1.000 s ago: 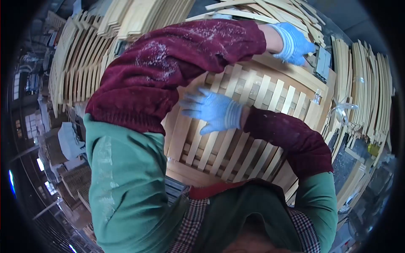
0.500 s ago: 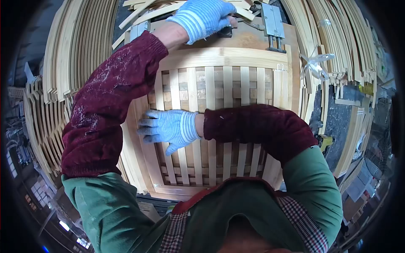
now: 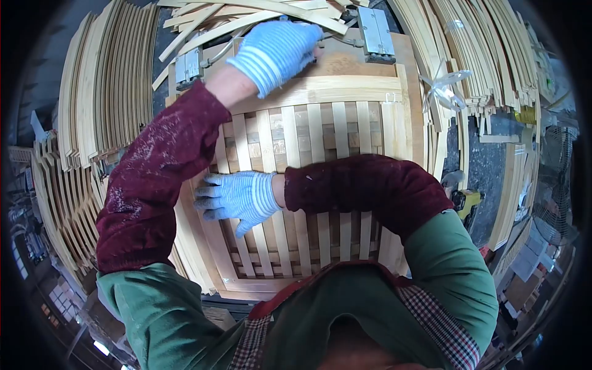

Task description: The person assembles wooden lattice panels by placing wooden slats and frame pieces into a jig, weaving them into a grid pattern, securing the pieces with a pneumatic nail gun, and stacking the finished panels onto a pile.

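Note:
A slatted wooden panel (image 3: 345, 87) lies flat before me, pale slats running lengthwise inside its frame. My right hand (image 3: 240, 198), in a blue-and-white striped glove, rests open on the left part of the panel, fingers spread over the slats and the left rail. Beyond the panel's far rail, my left hand (image 3: 277, 54), gloved alike, is curled with its fingers bent down. Whatever lies under those fingers is hidden. Two metal pneumatic cylinders, a right one (image 3: 375, 36) and a left one (image 3: 189, 66), sit on the board on either side of this hand.
Stacks of wooden strips stand at the left (image 3: 111, 80) and right (image 3: 487, 55). Loose strips (image 3: 246, 20) lie in a heap at the far end. A clear plastic bundle (image 3: 445, 89) hangs at the right, with a yellow tool (image 3: 468, 202) nearer me.
The right cylinder's rods, extended toward the panel before, no longer show. A black object visible under my left hand is now hidden. The view has shifted slightly; my right hand stays on the panel.

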A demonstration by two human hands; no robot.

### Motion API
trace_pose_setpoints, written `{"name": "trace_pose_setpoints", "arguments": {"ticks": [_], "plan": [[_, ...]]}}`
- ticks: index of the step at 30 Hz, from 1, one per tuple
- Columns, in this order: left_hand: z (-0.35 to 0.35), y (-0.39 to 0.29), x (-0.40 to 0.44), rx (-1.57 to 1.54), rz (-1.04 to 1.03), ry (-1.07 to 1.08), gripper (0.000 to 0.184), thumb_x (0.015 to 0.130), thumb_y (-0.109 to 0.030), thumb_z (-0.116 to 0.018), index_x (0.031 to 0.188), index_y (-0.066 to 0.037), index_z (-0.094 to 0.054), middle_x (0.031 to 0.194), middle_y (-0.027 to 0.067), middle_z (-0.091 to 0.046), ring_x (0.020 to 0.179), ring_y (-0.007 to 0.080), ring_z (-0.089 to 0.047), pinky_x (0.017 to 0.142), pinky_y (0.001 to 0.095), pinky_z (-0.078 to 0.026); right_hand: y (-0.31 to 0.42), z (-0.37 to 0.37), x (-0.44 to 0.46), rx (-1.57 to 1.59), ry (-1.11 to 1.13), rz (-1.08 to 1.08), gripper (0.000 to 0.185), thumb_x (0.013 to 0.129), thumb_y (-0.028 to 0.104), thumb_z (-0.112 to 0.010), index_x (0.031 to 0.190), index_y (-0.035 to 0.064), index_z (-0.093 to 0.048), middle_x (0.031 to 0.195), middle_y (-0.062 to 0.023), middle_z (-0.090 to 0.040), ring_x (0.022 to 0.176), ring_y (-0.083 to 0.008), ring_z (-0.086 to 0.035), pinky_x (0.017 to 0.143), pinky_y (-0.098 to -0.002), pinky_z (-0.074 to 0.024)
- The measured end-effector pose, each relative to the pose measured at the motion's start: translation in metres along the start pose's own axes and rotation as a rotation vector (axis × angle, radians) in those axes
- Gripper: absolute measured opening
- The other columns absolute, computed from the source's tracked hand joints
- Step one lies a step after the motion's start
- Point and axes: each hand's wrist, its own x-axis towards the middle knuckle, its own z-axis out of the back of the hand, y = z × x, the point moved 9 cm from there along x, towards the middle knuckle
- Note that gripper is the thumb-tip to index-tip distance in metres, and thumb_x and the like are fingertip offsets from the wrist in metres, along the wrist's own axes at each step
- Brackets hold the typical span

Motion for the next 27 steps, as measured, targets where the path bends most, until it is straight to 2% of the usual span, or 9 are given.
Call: {"name": "trace_pose_setpoints", "arguments": {"ticks": [4,10,11,13,15,17,19,26,27], "plan": [[0.002,0.025,0.015,-0.253,0.049,0.013,0.029,0.093,-0.032,-0.057,0.101,-0.005,-0.065,0.083,0.0176,-0.066,0.075,0.0366,-0.063,0.069,0.0398,-0.051,0.001,0.003,0.0,-0.016,-0.008,0.009,0.07,0.082,0.057,-0.056,0.132,0.0086,-0.053,0.141,-0.0133,-0.046,0.133,-0.0307,-0.037,0.112,-0.0494,-0.0205],[0.001,0.025,0.014,-0.194,0.082,0.072,0.032,0.094,-0.033,-0.056,0.105,-0.004,-0.063,0.088,0.0176,-0.066,0.081,0.0374,-0.063,0.074,0.0405,-0.05,0.0,0.01,0.002,0.046,0.04,-0.032,0.071,0.081,0.058,-0.057,0.131,0.0079,-0.053,0.142,-0.0149,-0.044,0.135,-0.0314,-0.036,0.112,-0.0486,-0.0245],[0.006,0.022,0.013,-0.216,0.055,0.05,0.032,0.094,-0.033,-0.055,0.106,-0.004,-0.063,0.09,0.0181,-0.066,0.082,0.0374,-0.063,0.075,0.0415,-0.05,-0.002,0.031,0.001,0.052,-0.104,-0.074,0.065,0.079,0.053,-0.062,0.124,0.007,-0.057,0.134,-0.0168,-0.05,0.126,-0.0327,-0.044,0.107,-0.0476,-0.0321],[0.002,0.025,0.015,-0.235,0.107,0.103,0.032,0.094,-0.033,-0.055,0.106,-0.004,-0.062,0.09,0.018,-0.066,0.083,0.0372,-0.063,0.076,0.0416,-0.05,-0.025,0.053,-0.021,0.203,0.016,-0.384,0.059,0.077,0.046,-0.069,0.116,0.0035,-0.059,0.122,-0.018,-0.056,0.114,-0.0332,-0.052,0.099,-0.0459,-0.0399],[-0.006,0.028,0.016,-0.25,0.152,0.131,0.032,0.094,-0.033,-0.055,0.105,-0.004,-0.062,0.089,0.0182,-0.066,0.083,0.0374,-0.063,0.076,0.0421,-0.05,-0.041,0.106,-0.088,0.065,-0.517,-0.548,0.055,0.075,0.039,-0.073,0.111,0.0,-0.057,0.111,-0.0174,-0.059,0.103,-0.0332,-0.055,0.092,-0.0454,-0.044],[0.001,0.024,0.014,-0.224,0.174,0.15,0.032,0.094,-0.033,-0.054,0.105,-0.004,-0.062,0.088,0.0181,-0.066,0.081,0.0377,-0.063,0.075,0.0428,-0.05,-0.07,0.132,-0.141,-0.214,-0.19,-1.107,0.061,0.08,0.041,-0.067,0.12,-0.0036,-0.053,0.121,-0.0208,-0.056,0.113,-0.0362,-0.052,0.099,-0.0463,-0.04],[0.002,0.021,0.013,-0.232,0.168,0.134,0.031,0.094,-0.034,-0.054,0.103,-0.005,-0.062,0.085,0.0186,-0.065,0.08,0.0382,-0.063,0.073,0.0441,-0.05,-0.079,0.128,-0.195,-0.556,-0.187,-1.204,0.066,0.087,0.047,-0.058,0.128,-0.0041,-0.049,0.131,-0.0238,-0.051,0.124,-0.0372,-0.045,0.106,-0.045,-0.033],[-0.001,0.009,0.003,-0.046,0.159,0.031,0.029,0.094,-0.032,-0.055,0.107,-0.008,-0.06,0.086,0.0202,-0.065,0.082,0.0391,-0.063,0.073,0.0467,-0.05,-0.089,0.112,-0.206,-0.492,-0.062,-1.28,0.064,0.093,0.043,-0.049,0.136,-0.0044,-0.042,0.143,-0.025,-0.04,0.134,-0.0349,-0.037,0.112,-0.0452,-0.0268],[-0.001,0.004,0.002,-0.039,0.153,0.021,0.025,0.092,-0.028,-0.055,0.093,-0.006,-0.065,0.082,0.0194,-0.068,0.078,0.038,-0.066,0.074,0.0458,-0.052,-0.092,0.11,-0.207,-0.521,-0.076,-1.256,0.059,0.093,0.037,-0.049,0.134,-0.0044,-0.044,0.141,-0.0243,-0.043,0.132,-0.0348,-0.04,0.111,-0.0455,-0.0282]]}}
